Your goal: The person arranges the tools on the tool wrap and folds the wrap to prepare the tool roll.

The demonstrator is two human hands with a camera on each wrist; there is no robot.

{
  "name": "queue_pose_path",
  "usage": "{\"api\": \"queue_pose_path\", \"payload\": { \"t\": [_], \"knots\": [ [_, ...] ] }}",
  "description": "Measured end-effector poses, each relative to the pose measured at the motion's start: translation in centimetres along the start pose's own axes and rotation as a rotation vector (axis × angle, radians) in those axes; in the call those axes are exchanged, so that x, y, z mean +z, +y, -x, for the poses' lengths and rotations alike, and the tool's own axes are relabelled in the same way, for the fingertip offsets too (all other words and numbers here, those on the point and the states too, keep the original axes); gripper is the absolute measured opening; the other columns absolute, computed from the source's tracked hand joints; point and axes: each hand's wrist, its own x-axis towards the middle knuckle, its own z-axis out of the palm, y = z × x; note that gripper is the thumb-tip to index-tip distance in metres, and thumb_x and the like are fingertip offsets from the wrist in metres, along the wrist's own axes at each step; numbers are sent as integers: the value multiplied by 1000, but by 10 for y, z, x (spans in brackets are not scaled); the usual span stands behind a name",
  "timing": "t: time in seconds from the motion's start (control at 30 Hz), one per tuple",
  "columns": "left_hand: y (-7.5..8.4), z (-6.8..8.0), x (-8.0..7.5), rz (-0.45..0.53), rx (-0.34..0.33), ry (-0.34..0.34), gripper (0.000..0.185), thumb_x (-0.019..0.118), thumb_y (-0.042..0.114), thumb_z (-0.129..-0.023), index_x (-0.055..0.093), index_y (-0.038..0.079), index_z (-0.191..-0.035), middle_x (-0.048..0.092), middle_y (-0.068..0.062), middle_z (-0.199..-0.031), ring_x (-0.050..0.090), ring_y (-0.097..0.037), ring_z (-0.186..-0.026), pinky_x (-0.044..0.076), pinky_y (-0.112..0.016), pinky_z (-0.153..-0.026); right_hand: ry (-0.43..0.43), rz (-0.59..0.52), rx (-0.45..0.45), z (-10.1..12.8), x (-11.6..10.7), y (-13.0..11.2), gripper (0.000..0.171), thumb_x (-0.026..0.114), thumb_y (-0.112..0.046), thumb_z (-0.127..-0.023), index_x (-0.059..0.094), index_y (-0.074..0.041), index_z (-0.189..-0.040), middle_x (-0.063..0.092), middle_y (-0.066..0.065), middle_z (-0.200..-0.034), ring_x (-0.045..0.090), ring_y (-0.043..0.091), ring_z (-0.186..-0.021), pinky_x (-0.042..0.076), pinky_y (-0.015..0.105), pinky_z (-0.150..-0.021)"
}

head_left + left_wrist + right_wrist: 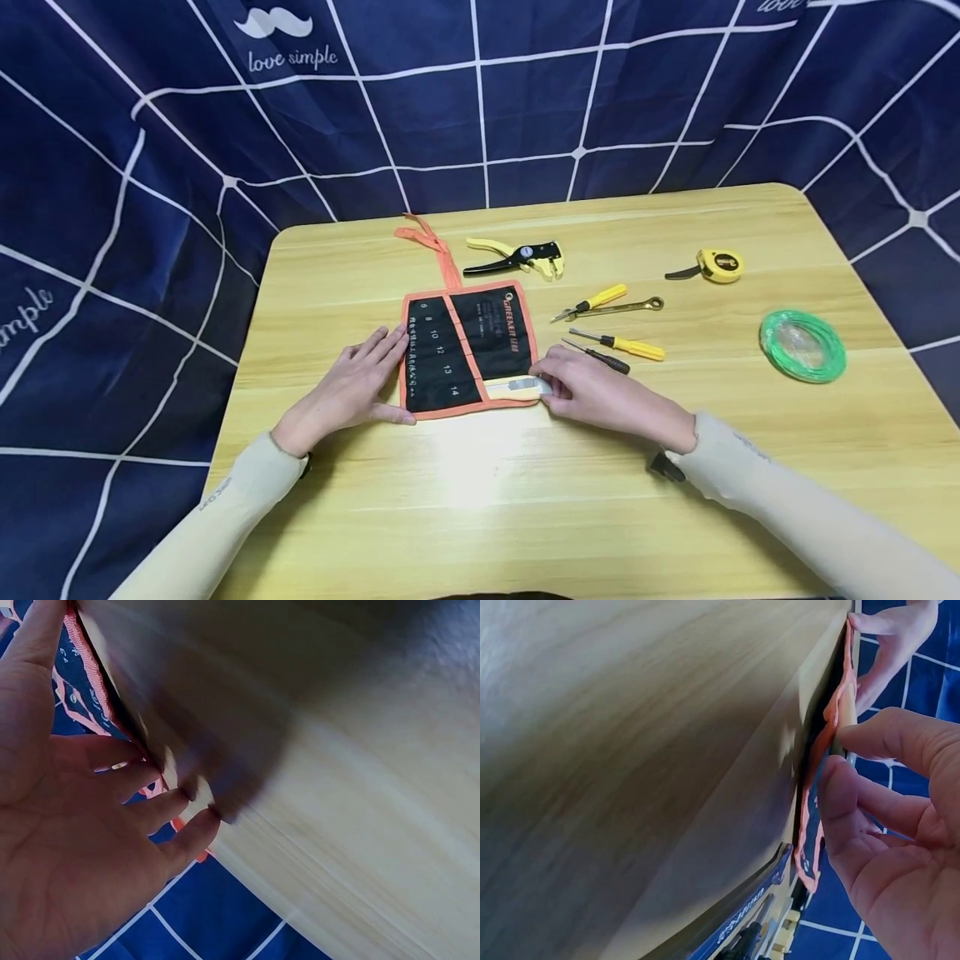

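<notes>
A black tool pouch (489,333) with orange edging lies spread on the table, printed with white numbers on its left half. My left hand (363,375) rests on the pouch's left edge with fingers extended, thumb at the lower corner. Along the lower right pocket lies a pale yellow utility knife (510,388) with a grey slider; its left end reaches the orange middle strip. My right hand (592,387) pinches the knife's right end between thumb and fingertips, seen also in the right wrist view, where the fingers hide part of the knife.
Right of the pouch lie a yellow-black screwdriver (603,297), a combination wrench (622,307), a yellow screwdriver (633,347) and a black screwdriver (607,360). Yellow-black wire strippers (517,257) lie behind it. Farther right are a tape measure (722,266) and a green wire coil (825,333).
</notes>
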Motion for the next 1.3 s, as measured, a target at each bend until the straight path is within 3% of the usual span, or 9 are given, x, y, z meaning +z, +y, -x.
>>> {"api": "queue_pose_path", "payload": {
  "t": [0.27,0.83,1.3],
  "knots": [
    [1,-1,-2,-2,-12,-22,129,87,69,-82,27,-5,-170,21,-20,-178,18,-45,-163,32,-70,-117,-3,13,-32,-6,1,-6,27,73,-1,-92,75,-5,-118,54,-6,-88,48,8,-79,46,28,-68],
    [1,-1,-1,0,3,-9,128,87,67,-82,28,-6,-169,22,-21,-178,20,-46,-163,33,-70,-116,-20,19,3,-18,13,-12,28,72,-1,-92,75,-4,-120,59,-3,-96,51,9,-81,47,30,-73],
    [1,-1,-1,2,-12,-28,129,86,69,-83,26,-4,-170,20,-20,-179,17,-45,-164,31,-70,-117,-34,15,9,-25,16,-17,30,73,-3,-94,75,-3,-124,54,-6,-91,49,8,-79,47,29,-68]
  ]
}}
